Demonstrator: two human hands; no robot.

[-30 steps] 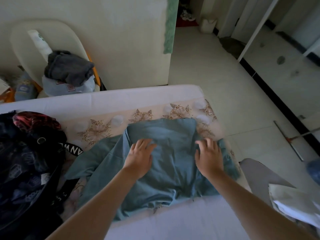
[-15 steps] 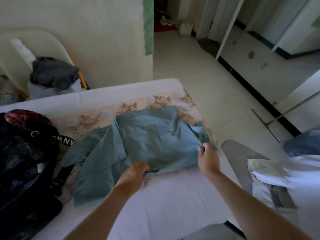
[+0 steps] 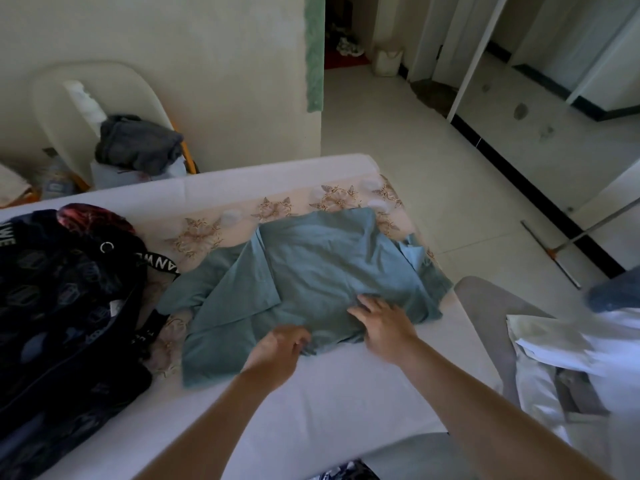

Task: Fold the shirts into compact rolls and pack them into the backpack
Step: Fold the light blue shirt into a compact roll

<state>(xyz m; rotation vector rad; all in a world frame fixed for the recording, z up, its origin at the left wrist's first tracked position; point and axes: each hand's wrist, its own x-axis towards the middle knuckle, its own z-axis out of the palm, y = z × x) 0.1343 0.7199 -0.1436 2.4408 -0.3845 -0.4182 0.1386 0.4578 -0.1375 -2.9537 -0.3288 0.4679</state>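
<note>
White bed (image 3: 311, 393) holds one teal fabric shirt (image 3: 329, 265), one dark patterned backpack (image 3: 62, 306); left hand (image 3: 280, 348) grips the hem, right hand (image 3: 384, 320) presses flat

Left blocked by backpack (image 3: 69, 306); near edge, bare white sheet (image 3: 329, 410) open; white cloth (image 3: 588, 348) crowds right.

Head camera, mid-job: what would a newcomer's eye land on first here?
The teal-blue cotton shirt, half folded in the middle of the white-sheeted bed, draws the eye first. The left hand pinches its near hem while the right hand lies flat on it. A dark patterned fabric backpack slumps at the bed's left side.
</note>
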